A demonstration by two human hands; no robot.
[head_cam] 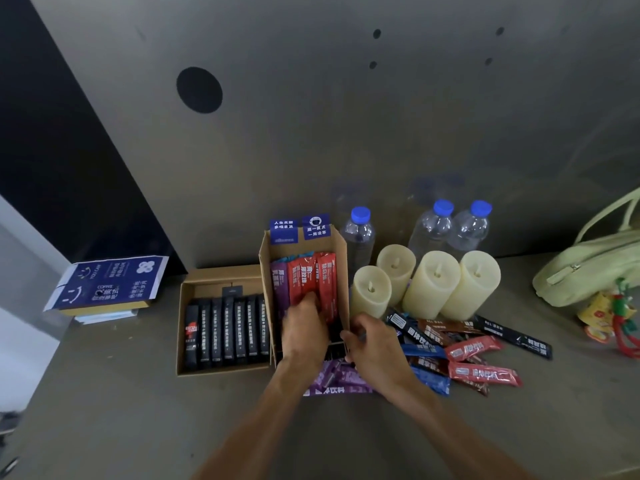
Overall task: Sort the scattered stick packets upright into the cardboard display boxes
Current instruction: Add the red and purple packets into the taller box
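Left hand is down inside the tall box, fingertips against the red packets. Can't tell whether it's pinching 1 or just pushing the row, because the hand's back hides the fingers. Right hand is curled round the box's right wall at the front corner and steadies it.

Packet locations:
- Red and purple already stand upright in the tall box.
- Black packets fill the low box at 9 o'clock.
- The loose pile lies flat at 4 o'clock of the tall box.
- Flat purple packets sit at 6 o'clock, partly under the wrists.

My read is that this step is squaring the red row. To do it well:
- Keep the right hand clamped, since the box is tall, light card and likely to tip.
- Push the row toward 9 o'clock as a block to open a slot at 3 o'clock.
- Press low on the packets, as they'll buckle if pushed from the top.
- Watch the candles at 2 o'clock when reaching for the pile.
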